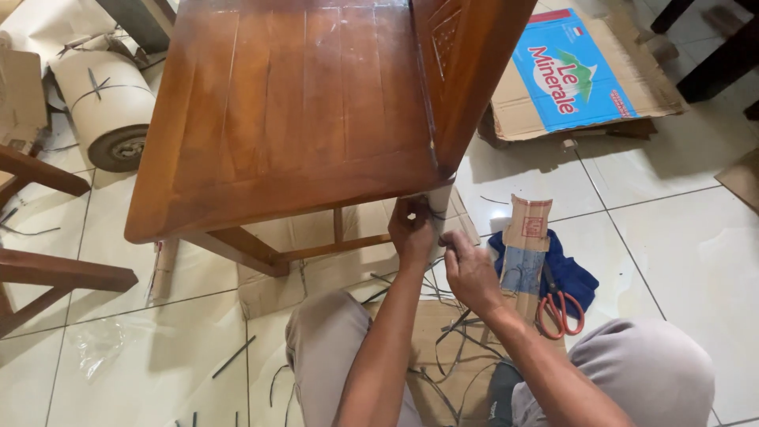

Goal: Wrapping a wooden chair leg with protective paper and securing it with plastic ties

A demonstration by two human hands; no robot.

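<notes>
- The left hand (411, 229) is curled around the paper-wrapped chair leg (437, 202), just under the front corner of the seat; its fingers close on the wrapping and hold it against the wood.
- The right hand (468, 273) sits just below and to the right of the left one, touching it, with thumb and fingers pressed together in a pinch at the lower edge of the wrapping; what exactly lies between the fingertips is too small to tell.
- The wrapped leg belongs to a brown wooden chair (292, 111) that fills the upper middle of the view, its seat glossy and its backrest rising at the right.
- Under the chair a sheet of flat cardboard (316, 245) lies on the white tiled floor (680, 229).
- Thin dark straps (451, 340) lie tangled on the cardboard between the person's knees, and loose pieces lie on the tiles to the left.
- Red-handled scissors (560, 310) rest on the floor to the right of the right hand, near it but apart from it.
- A crumpled blue cloth (573, 273) lies beside the scissors, partly under a folded strip of brown cardboard (526, 237).
- A flattened carton with a blue printed panel (569, 75) lies on the floor beyond the chair, at the upper right.
- A roll of brown paper (103, 107) lies at the upper left, well apart from the hands.
- Parts of other wooden furniture (55, 273) show at the left edge.
</notes>
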